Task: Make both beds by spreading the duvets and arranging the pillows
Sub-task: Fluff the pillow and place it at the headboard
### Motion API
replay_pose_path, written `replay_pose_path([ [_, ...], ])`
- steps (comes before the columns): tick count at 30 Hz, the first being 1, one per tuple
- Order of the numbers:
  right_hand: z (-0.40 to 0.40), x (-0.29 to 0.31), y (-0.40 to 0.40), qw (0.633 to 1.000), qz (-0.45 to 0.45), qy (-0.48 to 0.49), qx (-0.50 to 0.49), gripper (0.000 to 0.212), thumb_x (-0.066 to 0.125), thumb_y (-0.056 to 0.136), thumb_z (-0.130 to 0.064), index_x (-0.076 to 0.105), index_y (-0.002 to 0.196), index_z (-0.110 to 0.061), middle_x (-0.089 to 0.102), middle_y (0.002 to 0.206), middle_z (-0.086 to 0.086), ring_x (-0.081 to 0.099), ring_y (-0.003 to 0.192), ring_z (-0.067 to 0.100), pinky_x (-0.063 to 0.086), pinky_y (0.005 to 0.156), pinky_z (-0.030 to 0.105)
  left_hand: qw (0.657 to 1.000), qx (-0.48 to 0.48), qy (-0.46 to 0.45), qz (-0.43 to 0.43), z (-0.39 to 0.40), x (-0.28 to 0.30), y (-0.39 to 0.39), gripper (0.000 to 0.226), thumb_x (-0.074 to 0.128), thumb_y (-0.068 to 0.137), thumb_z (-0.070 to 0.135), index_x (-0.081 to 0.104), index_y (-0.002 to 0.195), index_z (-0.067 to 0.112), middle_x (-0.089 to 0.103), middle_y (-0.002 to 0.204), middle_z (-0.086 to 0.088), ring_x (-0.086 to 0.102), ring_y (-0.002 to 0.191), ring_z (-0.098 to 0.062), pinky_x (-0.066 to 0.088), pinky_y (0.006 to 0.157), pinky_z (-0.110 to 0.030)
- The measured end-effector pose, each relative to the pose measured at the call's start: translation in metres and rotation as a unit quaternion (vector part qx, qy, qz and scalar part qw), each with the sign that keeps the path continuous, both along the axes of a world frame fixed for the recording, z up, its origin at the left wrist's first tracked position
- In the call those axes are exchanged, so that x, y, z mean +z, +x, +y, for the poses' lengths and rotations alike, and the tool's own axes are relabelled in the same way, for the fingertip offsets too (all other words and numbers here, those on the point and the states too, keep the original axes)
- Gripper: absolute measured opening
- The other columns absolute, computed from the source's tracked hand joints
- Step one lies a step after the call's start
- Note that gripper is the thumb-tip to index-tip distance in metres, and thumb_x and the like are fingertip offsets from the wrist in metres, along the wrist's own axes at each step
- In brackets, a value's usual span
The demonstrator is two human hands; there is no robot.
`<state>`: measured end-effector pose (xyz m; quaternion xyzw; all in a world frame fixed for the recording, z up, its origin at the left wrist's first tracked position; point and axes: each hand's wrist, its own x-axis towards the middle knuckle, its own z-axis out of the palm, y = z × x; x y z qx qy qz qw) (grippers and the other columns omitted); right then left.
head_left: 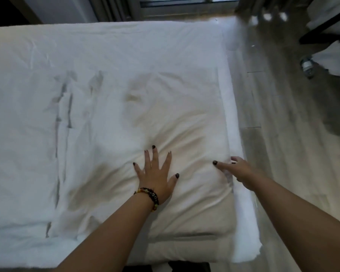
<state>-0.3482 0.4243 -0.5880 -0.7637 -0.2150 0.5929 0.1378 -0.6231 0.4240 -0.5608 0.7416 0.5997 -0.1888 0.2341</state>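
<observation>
Head view: one pillow (pixel 177 134), one duvet (pixel 86 65), both your hands in frame. Your left hand (pixel 157 173) presses flat on the pillow, fingers (pixel 154 156) spread, grasping nothing. Your right hand (pixel 241 171) rests at the pillow's right edge, fingers straight, released. The pillow lies at the bed's (pixel 243 203) near right corner, on the duvet. Wooden floor (pixel 283 114) runs open along the right side.

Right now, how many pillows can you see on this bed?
1: the pillow lies at the bed's near right side, under the left hand. Others may be hidden out of view.
</observation>
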Motion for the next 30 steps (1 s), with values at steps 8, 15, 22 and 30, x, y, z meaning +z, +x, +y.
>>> replay_pose_path([
  [8, -0.017, -0.027, 0.018, 0.990, 0.123, -0.020, -0.060, 0.061, 0.088, 0.061, -0.036, 0.063, 0.108, -0.005, 0.067, 0.113, 0.006, 0.063, 0.102, 0.022, 0.053, 0.079, 0.035, 0.999, 0.027, -0.029, 0.012, 0.003, -0.005, 0.013, 0.070, 0.024, 0.096, 0.058, -0.013, 0.149, 0.034, -0.032, 0.154, -0.002, -0.027, 0.142, -0.031, 0.002, 0.112, -0.066],
  [15, -0.003, 0.019, -0.011, 0.996, 0.062, 0.055, 0.022, 0.020, 0.074, 0.080, -0.015, 0.064, 0.095, -0.006, 0.069, 0.097, 0.008, 0.064, 0.085, 0.025, 0.052, 0.066, 0.034, 0.984, 0.127, -0.088, -0.092, -0.006, 0.019, -0.001, 0.064, 0.029, 0.098, 0.053, 0.000, 0.152, 0.033, -0.014, 0.160, 0.004, -0.016, 0.146, -0.025, 0.009, 0.115, -0.060],
  [22, 0.024, 0.128, -0.079, 0.979, 0.086, 0.173, 0.071, 0.020, 0.070, 0.078, -0.014, 0.067, 0.096, -0.005, 0.068, 0.097, 0.005, 0.064, 0.088, 0.020, 0.046, 0.064, 0.027, 0.971, 0.186, -0.027, -0.145, -0.021, 0.074, -0.033, 0.056, 0.018, 0.102, 0.041, -0.005, 0.152, 0.030, -0.013, 0.160, 0.000, -0.016, 0.146, -0.023, 0.001, 0.120, -0.045],
  [30, 0.037, 0.240, -0.213, 0.934, 0.104, 0.301, 0.164, 0.011, 0.069, 0.079, -0.011, 0.070, 0.089, -0.007, 0.072, 0.094, 0.011, 0.067, 0.088, 0.027, 0.053, 0.083, 0.038, 0.847, 0.387, 0.011, -0.365, -0.042, 0.145, -0.141, 0.053, 0.022, 0.100, 0.053, 0.028, 0.149, 0.033, 0.031, 0.154, 0.006, 0.031, 0.140, -0.014, 0.020, 0.117, -0.028],
])
